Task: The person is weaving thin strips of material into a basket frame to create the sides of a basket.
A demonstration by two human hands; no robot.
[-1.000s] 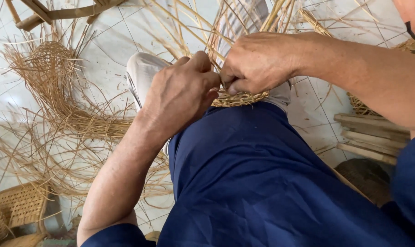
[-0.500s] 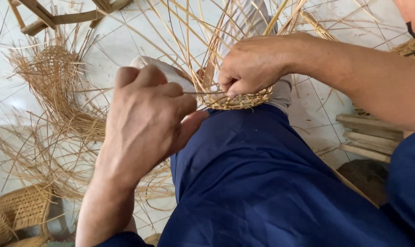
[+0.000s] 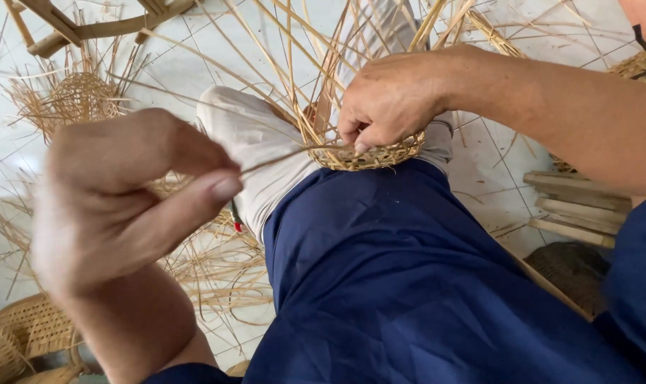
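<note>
Hands closed, left (image 3: 134, 203) pinching strand (image 3: 280, 156) (taut), right (image 3: 390, 99) gripping basket (image 3: 369, 153)

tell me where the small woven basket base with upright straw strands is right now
In the head view, the small woven basket base sits upper centre on the blue-trousered knee, under the right hand.

The small woven basket base (image 3: 369, 155) on my knee is straw-yellow, with a tight criss-cross weave. The strip (image 3: 287, 154) I pull is the same pale tan. My trousers (image 3: 408, 284) are plain deep blue, and the cloth (image 3: 255, 142) beside them is off-white. The floor (image 3: 195, 64) is white tile with thin grey grid lines. The finished baskets (image 3: 24, 334) at the lower edge are golden-brown with a checked weave.
</note>
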